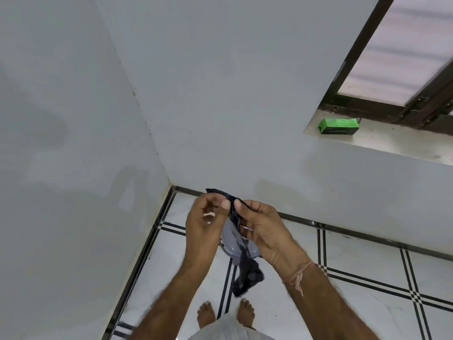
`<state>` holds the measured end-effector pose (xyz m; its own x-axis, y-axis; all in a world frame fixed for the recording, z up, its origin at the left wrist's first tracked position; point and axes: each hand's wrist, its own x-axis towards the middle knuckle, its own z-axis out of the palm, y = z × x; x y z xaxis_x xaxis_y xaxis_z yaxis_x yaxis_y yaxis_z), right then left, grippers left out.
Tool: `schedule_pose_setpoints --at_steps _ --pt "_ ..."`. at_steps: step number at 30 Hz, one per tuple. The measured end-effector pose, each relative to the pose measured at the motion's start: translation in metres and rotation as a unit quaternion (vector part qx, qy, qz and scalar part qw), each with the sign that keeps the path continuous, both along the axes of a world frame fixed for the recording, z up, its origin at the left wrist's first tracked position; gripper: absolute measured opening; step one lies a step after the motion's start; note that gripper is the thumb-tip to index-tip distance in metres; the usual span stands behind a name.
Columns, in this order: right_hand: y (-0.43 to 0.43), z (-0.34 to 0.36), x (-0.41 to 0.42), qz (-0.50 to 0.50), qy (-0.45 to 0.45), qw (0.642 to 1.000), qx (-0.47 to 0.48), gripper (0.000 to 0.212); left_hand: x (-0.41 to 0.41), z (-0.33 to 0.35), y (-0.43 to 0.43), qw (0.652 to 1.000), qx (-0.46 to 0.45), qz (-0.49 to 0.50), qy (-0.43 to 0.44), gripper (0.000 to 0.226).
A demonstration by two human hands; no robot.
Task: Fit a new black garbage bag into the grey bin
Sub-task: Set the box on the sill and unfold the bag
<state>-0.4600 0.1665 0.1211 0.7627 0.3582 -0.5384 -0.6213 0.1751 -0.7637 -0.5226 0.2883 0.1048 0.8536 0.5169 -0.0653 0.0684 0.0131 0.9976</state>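
A thin black garbage bag (pixel 247 273) hangs bunched and unopened in front of me, its top edge pinched between both thumbs. My left hand (pixel 206 222) grips the top from the left and my right hand (pixel 259 227) grips it from the right, thumbs almost touching. Below the hands stands the grey bin (pixel 232 244) on the floor in the room's corner, lid closed, mostly hidden by my hands and the hanging bag.
White walls meet in a corner just behind the bin. The floor is white tile with black stripes. My bare feet (pixel 225 312) stand just short of the bin. A green box (pixel 339 126) lies on a window sill at upper right.
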Motion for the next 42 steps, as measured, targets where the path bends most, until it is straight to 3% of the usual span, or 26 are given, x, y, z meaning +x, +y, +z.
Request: schedule_pose_setpoints --at_steps 4,10,15,18,21,23,27,29,31,33,35,37,40,41,42 --pt "0.004 0.003 -0.005 -0.016 -0.007 1.0 0.023 0.025 0.006 0.0 -0.011 0.978 -0.204 -0.042 -0.006 0.036" --pt "-0.004 0.003 -0.009 -0.022 -0.005 0.999 0.035 0.031 0.01 -0.004 -0.013 0.956 -0.292 -0.003 0.014 0.023" --pt "-0.023 -0.009 0.017 -0.109 0.02 0.99 -0.083 0.039 0.007 -0.015 0.003 0.963 -0.255 0.04 0.073 0.031" --pt "-0.025 -0.023 0.032 -0.19 0.057 0.977 -0.083 0.035 0.003 -0.025 0.002 0.977 -0.195 0.019 0.083 0.034" --pt "-0.028 -0.024 0.039 -0.206 0.056 0.974 -0.069 0.036 -0.001 -0.027 0.002 0.978 -0.189 -0.052 0.072 0.033" --pt "-0.036 -0.022 0.041 -0.168 -0.002 0.984 -0.058 0.037 -0.007 -0.021 0.008 0.966 -0.223 -0.106 0.074 0.04" --pt "-0.046 -0.015 0.043 -0.033 -0.125 0.989 -0.076 0.046 -0.004 -0.01 0.015 0.943 -0.211 -0.204 0.155 0.087" --pt "-0.044 -0.011 0.046 0.031 -0.172 0.98 -0.095 0.05 0.004 -0.001 0.005 0.938 -0.165 -0.253 0.173 0.079" --pt "-0.042 -0.009 0.049 0.074 -0.198 0.973 -0.095 0.055 0.009 0.008 -0.008 0.94 -0.123 -0.281 0.151 0.05" --pt "-0.042 -0.007 0.052 0.093 -0.202 0.971 -0.089 0.055 0.011 0.009 -0.016 0.947 -0.142 -0.254 0.136 0.032" --pt "-0.042 -0.008 0.055 0.1 -0.193 0.972 -0.087 0.053 0.011 0.006 -0.019 0.943 -0.194 -0.234 0.132 0.029" --pt "-0.041 -0.016 0.058 0.084 -0.231 0.958 -0.147 0.051 0.01 0.005 -0.025 0.939 -0.237 -0.213 0.129 0.026" --pt "-0.047 -0.028 0.045 -0.057 -0.351 0.873 -0.334 0.022 0.011 0.001 -0.038 0.961 -0.234 -0.085 0.119 0.02" --pt "-0.048 -0.024 0.033 -0.097 -0.366 0.866 -0.326 0.018 0.012 -0.001 -0.042 0.963 -0.24 -0.04 0.115 0.025" --pt "-0.048 -0.021 0.022 -0.093 -0.357 0.886 -0.282 0.017 0.013 -0.001 -0.043 0.96 -0.257 -0.008 0.11 0.033"
